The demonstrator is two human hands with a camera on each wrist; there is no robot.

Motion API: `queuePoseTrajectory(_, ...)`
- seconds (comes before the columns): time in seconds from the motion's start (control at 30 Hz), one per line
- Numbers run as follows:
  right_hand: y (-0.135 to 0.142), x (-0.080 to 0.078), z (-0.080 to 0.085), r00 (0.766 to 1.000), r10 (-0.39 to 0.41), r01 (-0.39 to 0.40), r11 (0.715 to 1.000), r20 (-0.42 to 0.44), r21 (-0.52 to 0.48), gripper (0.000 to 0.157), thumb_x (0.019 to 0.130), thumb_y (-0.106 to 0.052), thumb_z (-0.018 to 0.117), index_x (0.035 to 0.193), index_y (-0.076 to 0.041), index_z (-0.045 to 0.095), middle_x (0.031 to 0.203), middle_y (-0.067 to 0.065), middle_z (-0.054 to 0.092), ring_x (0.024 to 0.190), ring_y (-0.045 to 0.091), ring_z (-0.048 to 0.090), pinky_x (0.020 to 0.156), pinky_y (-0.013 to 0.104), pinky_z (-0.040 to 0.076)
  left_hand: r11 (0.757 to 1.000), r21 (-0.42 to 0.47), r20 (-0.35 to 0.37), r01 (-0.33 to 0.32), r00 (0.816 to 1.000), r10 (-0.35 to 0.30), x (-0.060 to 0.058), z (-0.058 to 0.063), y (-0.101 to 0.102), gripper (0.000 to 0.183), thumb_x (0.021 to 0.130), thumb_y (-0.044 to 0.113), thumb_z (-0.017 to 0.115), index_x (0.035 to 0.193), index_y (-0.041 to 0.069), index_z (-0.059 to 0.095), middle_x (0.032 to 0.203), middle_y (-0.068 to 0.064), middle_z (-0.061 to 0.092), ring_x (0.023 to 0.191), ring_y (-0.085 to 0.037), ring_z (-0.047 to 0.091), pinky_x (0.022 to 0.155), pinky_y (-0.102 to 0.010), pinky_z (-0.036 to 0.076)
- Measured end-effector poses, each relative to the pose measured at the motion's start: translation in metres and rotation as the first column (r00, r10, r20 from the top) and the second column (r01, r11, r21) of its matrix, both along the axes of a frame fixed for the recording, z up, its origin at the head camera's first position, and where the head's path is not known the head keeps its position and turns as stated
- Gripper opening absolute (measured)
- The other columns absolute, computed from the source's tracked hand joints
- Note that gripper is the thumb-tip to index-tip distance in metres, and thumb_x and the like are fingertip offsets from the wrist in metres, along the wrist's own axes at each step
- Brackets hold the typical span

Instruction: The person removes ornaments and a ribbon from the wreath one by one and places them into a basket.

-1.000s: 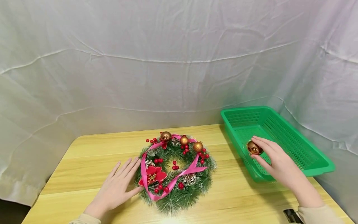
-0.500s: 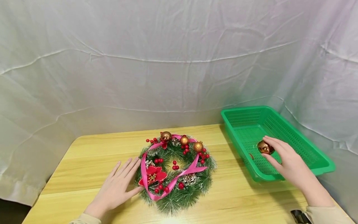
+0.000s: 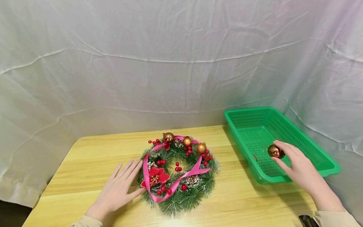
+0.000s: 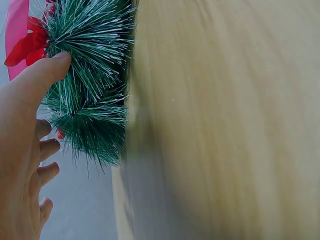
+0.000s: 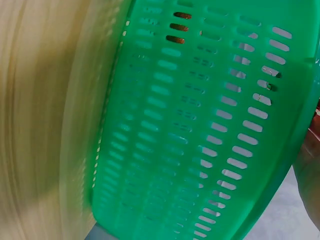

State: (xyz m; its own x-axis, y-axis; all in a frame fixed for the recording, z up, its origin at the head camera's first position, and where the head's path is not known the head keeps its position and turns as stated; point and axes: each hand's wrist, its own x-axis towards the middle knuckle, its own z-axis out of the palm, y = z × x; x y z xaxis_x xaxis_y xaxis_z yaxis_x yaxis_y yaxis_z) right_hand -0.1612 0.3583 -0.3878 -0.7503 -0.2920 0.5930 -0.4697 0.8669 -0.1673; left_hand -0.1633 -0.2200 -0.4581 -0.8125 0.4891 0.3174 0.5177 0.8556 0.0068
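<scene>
On the table lies a green Christmas wreath (image 3: 195,197) with pink ribbon, red berries, pine cones, a red poinsettia and several gold and bronze baubles. My left hand (image 3: 117,189) rests at its left edge, fingers straight and spread. In the left wrist view the thumb (image 4: 47,72) touches the wreath's green needles (image 4: 90,125). Over the inside of the green basket (image 3: 317,173), my right hand (image 3: 297,167) holds a shiny bronze bauble (image 3: 275,151) between thumb and fingers. The basket wall (image 5: 215,100) covers most of that hand in the right wrist view.
A small reddish-brown thing (image 3: 255,158) shows inside the basket by its left wall; its kind is unclear. Pale cloth (image 3: 181,63) hangs behind and beside the wooden table (image 3: 90,157). A black strap or device (image 3: 308,220) sits by the right sleeve.
My right hand has carried the bronze bauble rightward, from near the basket's left wall further over its inside. The reddish-brown thing has come into sight. My left hand and the wreath stay put.
</scene>
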Motion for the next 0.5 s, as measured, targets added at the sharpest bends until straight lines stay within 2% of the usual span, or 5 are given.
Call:
queuePoseTrajectory(0.1,0.0014,0.001,-0.0007,1.0,-0.006,0.006,1.0,0.009,-0.004,0.063,0.077,-0.004,0.078,0.135,-0.004,0.052,0.126,0.02,0.055,0.11,0.041,0.051,0.081,0.052,0.043,1.0,0.001,0.006,-0.002,1.0,0.002,0.0,0.0007,0.0004,0.089,0.086,0.07,0.046,0.153,0.015,0.026,0.157,-0.001,0.022,0.141,-0.026,0.025,0.116,-0.046,0.007)
queuePoseTrajectory(0.27,0.0027,0.0026,-0.0009,1.0,-0.02,0.02,1.0,0.022,-0.009,0.069,0.072,0.002,0.079,0.135,-0.003,0.051,0.126,0.022,0.055,0.109,0.042,0.051,0.079,0.054,0.043,1.0,0.001,-0.001,0.003,1.0,-0.003,0.0,0.0008,0.0001,0.088,0.086,0.07,0.047,0.152,0.015,0.027,0.157,-0.001,0.022,0.14,-0.027,0.027,0.116,-0.046,0.008)
queuePoseTrajectory(0.5,0.0051,0.0035,-0.0023,0.997,-0.019,0.02,0.999,0.074,-0.024,0.067,0.079,-0.002,0.075,0.14,-0.006,0.046,0.13,0.023,0.051,0.114,0.045,0.047,0.088,0.059,0.038,1.0,0.0,0.01,-0.003,1.0,0.003,0.0005,0.0007,0.0006,0.088,0.086,0.07,0.046,0.153,0.016,0.025,0.157,0.0,0.021,0.141,-0.026,0.024,0.116,-0.046,0.008)
